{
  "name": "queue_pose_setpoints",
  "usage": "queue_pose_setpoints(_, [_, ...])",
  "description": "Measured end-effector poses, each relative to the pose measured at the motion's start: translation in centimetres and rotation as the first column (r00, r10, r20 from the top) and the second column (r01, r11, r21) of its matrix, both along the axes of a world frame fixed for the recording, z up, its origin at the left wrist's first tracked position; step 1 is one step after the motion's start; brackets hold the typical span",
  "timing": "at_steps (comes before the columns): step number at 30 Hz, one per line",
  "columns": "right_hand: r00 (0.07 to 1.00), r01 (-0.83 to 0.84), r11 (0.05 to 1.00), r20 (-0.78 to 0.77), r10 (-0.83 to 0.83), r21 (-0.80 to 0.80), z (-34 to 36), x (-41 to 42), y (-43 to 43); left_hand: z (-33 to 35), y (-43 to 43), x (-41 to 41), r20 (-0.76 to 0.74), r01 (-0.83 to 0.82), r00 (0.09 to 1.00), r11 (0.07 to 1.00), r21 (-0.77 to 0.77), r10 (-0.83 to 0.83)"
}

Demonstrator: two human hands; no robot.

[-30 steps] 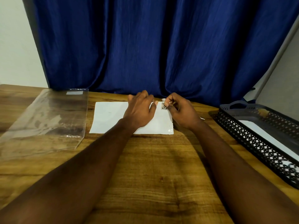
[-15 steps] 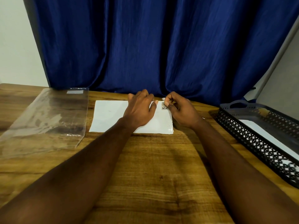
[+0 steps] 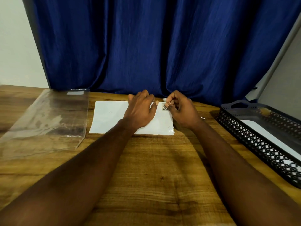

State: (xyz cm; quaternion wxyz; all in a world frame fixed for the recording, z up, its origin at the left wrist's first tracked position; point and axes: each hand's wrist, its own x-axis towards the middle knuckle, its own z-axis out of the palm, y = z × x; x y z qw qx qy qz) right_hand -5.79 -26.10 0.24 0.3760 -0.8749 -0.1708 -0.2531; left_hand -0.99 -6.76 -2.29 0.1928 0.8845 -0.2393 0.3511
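Note:
A white envelope (image 3: 109,118) lies flat on the wooden table (image 3: 146,176), near the blue curtain. A small stamp (image 3: 164,106) sits at its far right corner. My left hand (image 3: 140,111) rests flat on the envelope, fingers spread, just left of the stamp. My right hand (image 3: 182,110) is at the envelope's right edge with curled fingers, its fingertips on the stamp's right side. A small white scrap shows at those fingertips; I cannot tell if it is pinched.
A clear plastic sleeve (image 3: 45,121) lies at the left of the table. A black lattice tray (image 3: 254,141) holding a white sheet stands at the right. A pen tip (image 3: 203,118) pokes out behind my right wrist. The blue curtain (image 3: 146,46) hangs behind.
Hardly anything has moved. Both hands stay at the envelope's stamp corner; the right fingertips shift slightly over the stamp.

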Motion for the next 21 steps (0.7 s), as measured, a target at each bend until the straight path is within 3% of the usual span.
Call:
queue_pose_setpoints(12, [0.978, -0.059, 0.902, -0.157, 0.138, 0.428, -0.42, 0.51, 0.4, 0.07, -0.2, -0.11, 0.043, -0.009, 0.999, 1.0, 0.009, 0.008])
queue_pose_setpoints(21, [0.958, -0.003, 0.874, -0.249, 0.142, 0.486, -0.47, 0.58, 0.6, 0.01, -0.21, -0.1, 0.056, -0.001, 0.998, 0.999, 0.039, -0.001])
